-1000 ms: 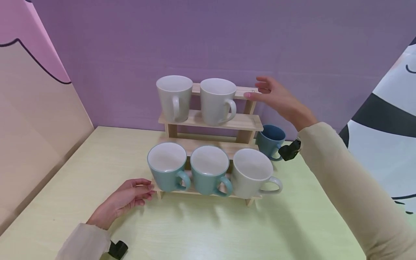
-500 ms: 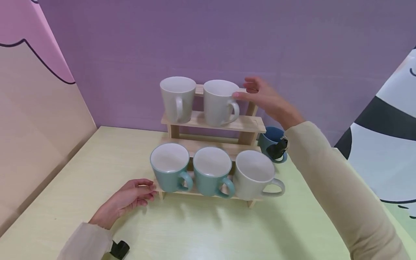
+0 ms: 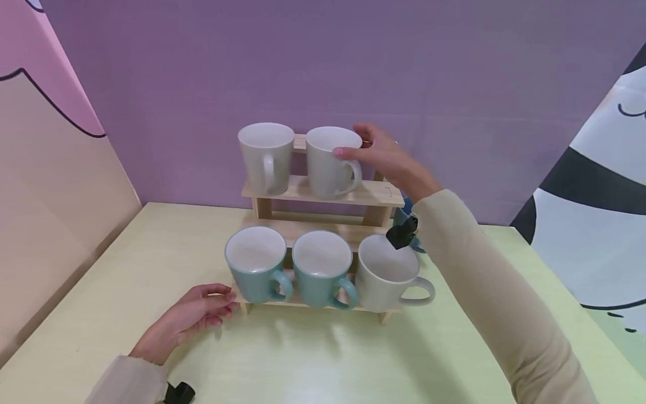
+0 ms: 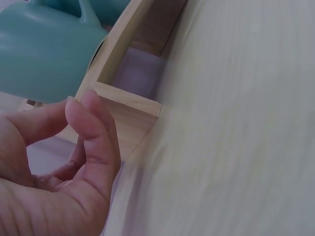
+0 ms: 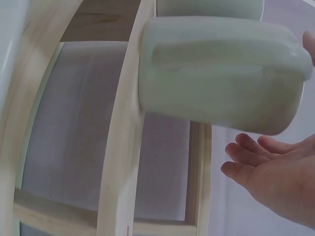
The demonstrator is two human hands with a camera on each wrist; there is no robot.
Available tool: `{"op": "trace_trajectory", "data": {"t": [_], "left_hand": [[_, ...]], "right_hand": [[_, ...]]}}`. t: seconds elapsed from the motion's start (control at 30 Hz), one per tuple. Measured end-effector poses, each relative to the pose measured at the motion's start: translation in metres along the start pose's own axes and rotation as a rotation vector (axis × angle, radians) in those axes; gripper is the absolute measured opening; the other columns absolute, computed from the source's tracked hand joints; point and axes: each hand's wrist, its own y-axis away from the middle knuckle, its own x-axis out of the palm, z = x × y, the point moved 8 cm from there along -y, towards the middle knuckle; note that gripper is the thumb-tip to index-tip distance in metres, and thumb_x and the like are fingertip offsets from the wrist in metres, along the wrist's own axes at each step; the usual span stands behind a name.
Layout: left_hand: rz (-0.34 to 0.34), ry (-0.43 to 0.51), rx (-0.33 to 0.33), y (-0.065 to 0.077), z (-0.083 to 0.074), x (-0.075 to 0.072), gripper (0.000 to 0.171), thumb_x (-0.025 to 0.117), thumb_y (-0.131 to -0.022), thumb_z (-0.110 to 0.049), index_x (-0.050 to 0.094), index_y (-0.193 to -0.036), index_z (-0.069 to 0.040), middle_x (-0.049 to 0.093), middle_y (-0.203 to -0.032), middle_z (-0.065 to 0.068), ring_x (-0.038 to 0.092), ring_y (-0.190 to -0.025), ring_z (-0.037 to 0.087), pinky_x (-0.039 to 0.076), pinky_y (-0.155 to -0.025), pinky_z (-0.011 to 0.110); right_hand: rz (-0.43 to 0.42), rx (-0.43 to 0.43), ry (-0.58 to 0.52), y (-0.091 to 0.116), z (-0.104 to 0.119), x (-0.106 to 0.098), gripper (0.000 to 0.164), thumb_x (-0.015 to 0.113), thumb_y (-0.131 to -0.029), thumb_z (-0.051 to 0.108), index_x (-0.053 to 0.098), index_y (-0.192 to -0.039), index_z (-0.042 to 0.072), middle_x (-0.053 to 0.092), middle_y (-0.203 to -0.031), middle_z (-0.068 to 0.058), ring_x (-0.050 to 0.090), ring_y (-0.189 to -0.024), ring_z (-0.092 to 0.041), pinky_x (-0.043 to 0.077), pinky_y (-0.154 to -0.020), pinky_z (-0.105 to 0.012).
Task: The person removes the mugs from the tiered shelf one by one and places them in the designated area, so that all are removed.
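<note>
The right hand (image 3: 386, 157), fingers spread wide, cups the upright right-hand white mug (image 3: 330, 160) from its 3 o'clock, while the loosely curled, empty left hand (image 3: 194, 314) rests at the wooden rack's (image 3: 375, 196) 8 o'clock corner.

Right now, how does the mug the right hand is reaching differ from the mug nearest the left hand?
The pale grey mug stands on the rack's upper shelf, the right hand at its rim. The teal mug stands on the lowest shelf, the left hand beside it, not touching. Both stand upright, white inside.
</note>
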Motion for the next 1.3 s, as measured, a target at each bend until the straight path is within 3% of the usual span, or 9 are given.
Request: {"op": "trace_trajectory", "data": {"t": [0.2,0.73,1.3], "left_hand": [[-0.01,-0.005,-0.011,-0.001,-0.001,0.002,0.013,0.058,-0.094,-0.015,0.05,-0.102,-0.008,0.066,-0.083,-0.001,0.061,-0.069,0.005,0.048,-0.058,0.015],[-0.001,-0.005,0.001,-0.002,-0.003,0.002,0.01,0.056,-0.095,-0.013,0.051,-0.102,-0.008,0.066,-0.083,-0.002,0.061,-0.07,0.004,0.048,-0.058,0.015],[0.016,-0.001,0.02,0.001,-0.005,0.003,0.007,0.056,-0.095,-0.012,0.052,-0.101,-0.009,0.066,-0.083,-0.002,0.062,-0.07,0.004,0.049,-0.059,0.015]], "right_hand": [[0.005,-0.025,-0.05,-0.002,0.001,0.005,0.075,0.068,-0.085,0.031,0.027,-0.144,0.01,0.038,-0.143,-0.011,0.039,-0.126,-0.027,0.031,-0.11,-0.047],[-0.005,-0.029,-0.136,-0.008,0.001,0.009,0.076,0.07,-0.085,0.025,0.027,-0.145,0.009,0.037,-0.143,-0.013,0.04,-0.126,-0.028,0.034,-0.109,-0.046],[-0.12,-0.024,-0.119,-0.001,-0.001,-0.005,0.067,0.078,-0.078,0.023,0.047,-0.135,0.008,0.052,-0.13,-0.011,0.053,-0.112,-0.025,0.048,-0.094,-0.042]]}}
